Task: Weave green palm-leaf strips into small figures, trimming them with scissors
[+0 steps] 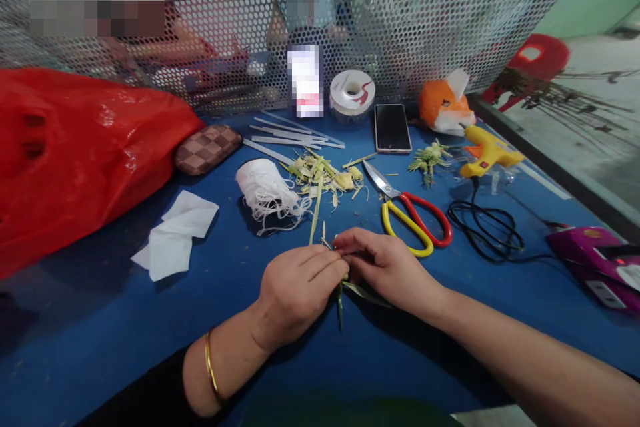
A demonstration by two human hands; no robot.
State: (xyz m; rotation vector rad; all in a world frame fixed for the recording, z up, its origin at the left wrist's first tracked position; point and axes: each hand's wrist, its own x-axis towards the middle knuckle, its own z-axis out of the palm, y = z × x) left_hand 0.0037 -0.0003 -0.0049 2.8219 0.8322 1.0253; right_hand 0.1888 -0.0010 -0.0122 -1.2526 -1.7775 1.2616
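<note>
Fingers curled, my left hand (297,287) grips a small bundle of green leaf strips (341,307) whose ends poke out below and above the fingers. Against it, the thumb and fingertips of my right hand (387,270) pinch the same bundle; its middle is hidden by both hands. A long pale green strip (316,213) runs from my left fingers toward a heap of yellow-green leaf scraps (327,173). Scissors (400,193) with one red and one yellow handle lie just beyond my right hand. Left of the scraps sits a bundle of white string (265,187).
White paper pieces (175,237) and a red plastic bag (90,153) lie left. White strips (295,137), a ribbon roll (353,95) and a phone (393,128) are at the back. Right are a yellow glue gun (493,150), its cable and a purple box (595,260). Perforated mesh (400,20) rises behind.
</note>
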